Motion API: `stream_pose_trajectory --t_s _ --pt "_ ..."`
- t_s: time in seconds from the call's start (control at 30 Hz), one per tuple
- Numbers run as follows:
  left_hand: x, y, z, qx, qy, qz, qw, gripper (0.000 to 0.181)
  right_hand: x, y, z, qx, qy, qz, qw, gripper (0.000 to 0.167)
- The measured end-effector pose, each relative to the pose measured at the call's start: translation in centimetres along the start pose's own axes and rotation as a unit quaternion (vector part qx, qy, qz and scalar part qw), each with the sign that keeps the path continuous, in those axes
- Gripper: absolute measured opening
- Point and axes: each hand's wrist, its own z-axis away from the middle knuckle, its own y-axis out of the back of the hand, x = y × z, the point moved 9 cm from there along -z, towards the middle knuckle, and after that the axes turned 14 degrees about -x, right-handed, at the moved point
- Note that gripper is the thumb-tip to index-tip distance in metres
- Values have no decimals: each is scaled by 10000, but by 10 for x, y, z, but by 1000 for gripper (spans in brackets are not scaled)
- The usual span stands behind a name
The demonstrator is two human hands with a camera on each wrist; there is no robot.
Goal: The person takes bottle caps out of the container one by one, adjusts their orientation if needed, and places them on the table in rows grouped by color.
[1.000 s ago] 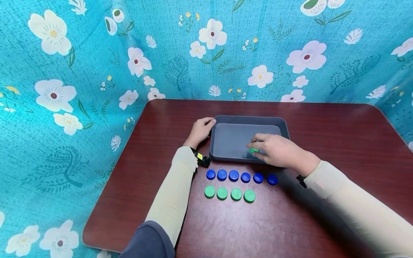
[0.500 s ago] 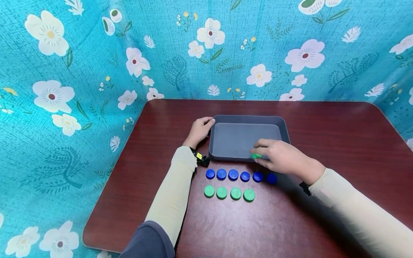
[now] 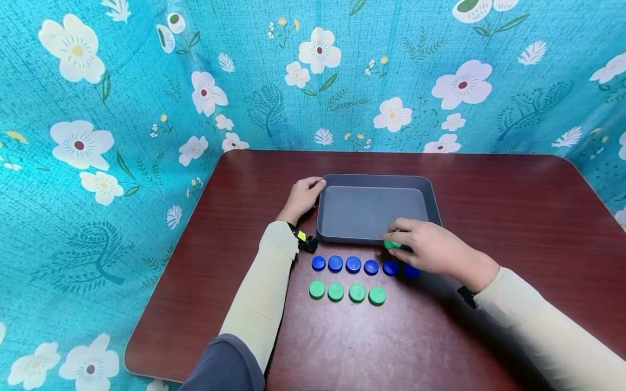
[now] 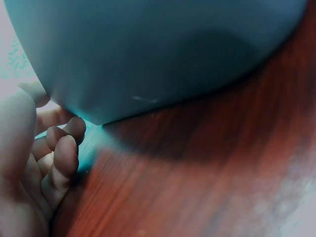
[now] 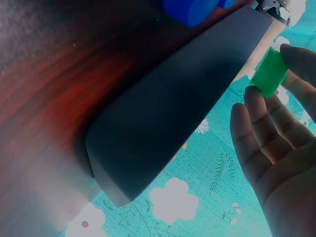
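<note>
My left hand [image 3: 300, 199] grips the left edge of a dark grey rectangular tray [image 3: 367, 209], near its back corner. In the left wrist view the thumb lies at the rim and the fingertips [image 4: 65, 154] curl near the tray's corner. My right hand [image 3: 435, 247] pinches a green bottle cap [image 5: 269, 73] between thumb and fingers, over the tray's front edge in the head view. A row of blue bottle caps [image 3: 354, 264] lies in front of the tray. Several green bottle caps [image 3: 357, 292] form a shorter row nearer to me. The rightmost blue cap is partly hidden by my right hand.
The brown wooden table [image 3: 205, 304] has rounded corners. Behind it and on its left hangs a turquoise flowered curtain [image 3: 274, 76]. A black wrist camera [image 3: 308, 243] on my left arm sits beside the tray's front left corner.
My right hand has moved from above the tray's inside toward me and slightly right, to its front edge, with the green bottle cap still pinched. My left hand stays at the tray.
</note>
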Motion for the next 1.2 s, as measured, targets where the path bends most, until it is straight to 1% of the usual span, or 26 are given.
stream_pose_trajectory --t_s 0.2,0.5,0.8,1.0,1.2 --pt "-1 0 0 -30 -18 22 10000 45 -4 0 4 102 3 -69 9999 28" --pt "-2 -1 -1 -55 35 53 10000 45 -7 -4 11 20 -187 -158 9997 30" --pt "-1 -2 -1 -42 -28 41 10000 43 -16 -4 18 162 -143 -172 9996 32" --pt "0 0 -1 3 -45 51 10000 43 -19 -9 19 17 -251 -250 9994 31" --pt "0 0 1 9 56 78 10000 43 -20 -16 21 -113 -341 -303 9989 32"
